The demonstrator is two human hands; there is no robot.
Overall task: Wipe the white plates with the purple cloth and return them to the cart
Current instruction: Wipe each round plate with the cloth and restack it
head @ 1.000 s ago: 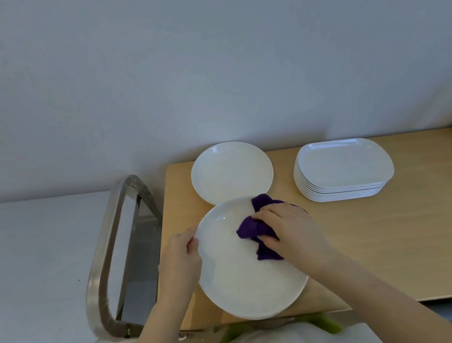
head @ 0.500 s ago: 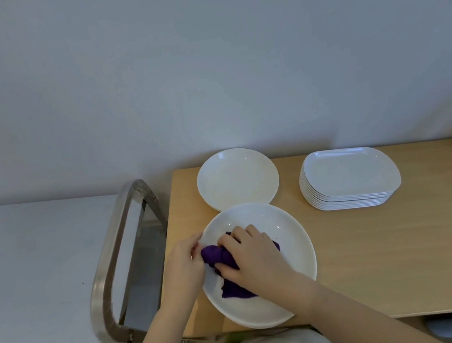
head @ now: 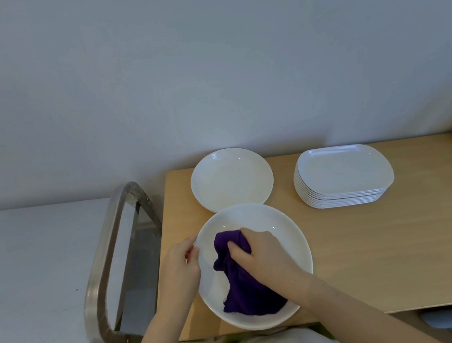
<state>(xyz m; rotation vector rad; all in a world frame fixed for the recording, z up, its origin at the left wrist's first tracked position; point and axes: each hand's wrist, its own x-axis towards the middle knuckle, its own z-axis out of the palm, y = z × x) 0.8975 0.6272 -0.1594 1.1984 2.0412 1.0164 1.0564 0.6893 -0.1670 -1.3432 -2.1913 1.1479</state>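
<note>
Our right hand [head: 262,250] is closed on the cloth [head: 243,282], pressing it into the left half of the near plate [head: 287,239]. The cloth trails from the fingers toward us, long axis running near-far, its tail at the plate's near rim. Our left hand [head: 179,269] pinches the plate's left rim, thumb on top, steadying it. Unwiped-looking area lies to the right of the cloth, so the next stroke likely sweeps right; the right hand is the one placed for it. The plate sits on the wooden top [head: 381,250], near edge overhanging slightly. Behind it and touching is a second round plate [head: 232,182]; a stack [head: 342,175] sits well right. A metal handle [head: 114,264] is just left. Plain wall behind.
</note>
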